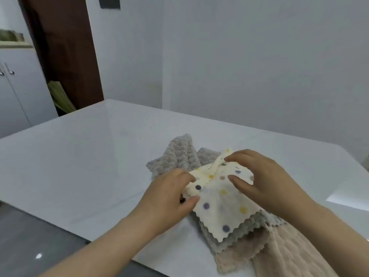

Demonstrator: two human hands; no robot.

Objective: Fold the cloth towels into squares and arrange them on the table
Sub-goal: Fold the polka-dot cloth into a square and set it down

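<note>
Cream dotted towel atop grey towel: left hand pinches left edge; right hand half-open, fingertips touching fold.

You get a single wide-angle view, worn on your head, looking forward and down across the tabletop toward the wall behind it. It sits close above your left hand and right hand at the dotted towel, and reaches a cabinet far left.
</note>
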